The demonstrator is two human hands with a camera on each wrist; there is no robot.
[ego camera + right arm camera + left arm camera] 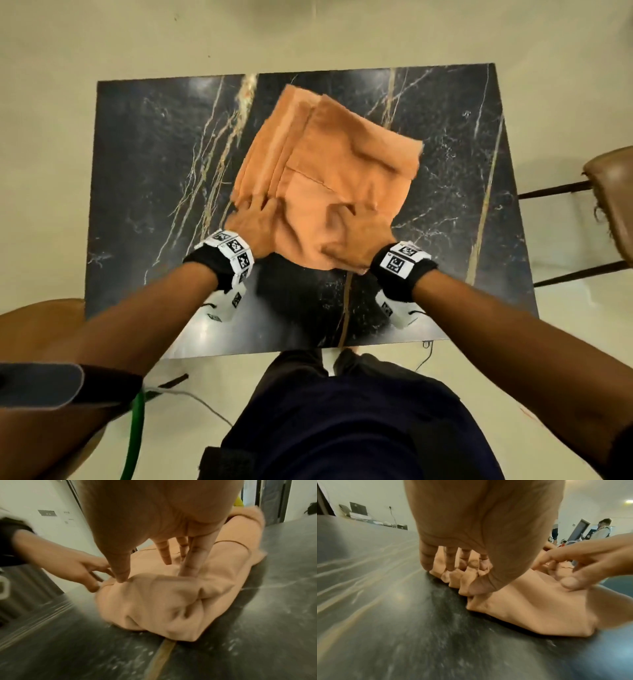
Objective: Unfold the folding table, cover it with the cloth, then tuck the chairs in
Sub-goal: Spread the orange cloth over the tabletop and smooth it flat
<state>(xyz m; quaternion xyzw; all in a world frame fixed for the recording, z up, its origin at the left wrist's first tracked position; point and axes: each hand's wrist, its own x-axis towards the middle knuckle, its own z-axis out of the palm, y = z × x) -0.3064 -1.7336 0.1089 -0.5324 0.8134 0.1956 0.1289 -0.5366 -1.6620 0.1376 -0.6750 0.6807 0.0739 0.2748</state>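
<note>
The folding table [144, 164] stands unfolded, its dark marbled top facing me. A folded orange cloth [335, 164] lies bunched on its middle. My left hand [253, 219] is at the cloth's near left edge; in the left wrist view its fingers [450, 563] curl down and pinch the stacked layers of cloth [539, 608] against the thumb. My right hand [363, 229] lies on the cloth's near right part. In the right wrist view its straight fingers [193, 561] and thumb press on the cloth [163, 608], a raised fold between them.
A brown chair [613, 192] stands off the table's right side, and another chair seat [37, 322] sits at the near left corner. A green hose [135, 435] and cables lie on the floor by my legs. A person [600, 530] stands far off in the room.
</note>
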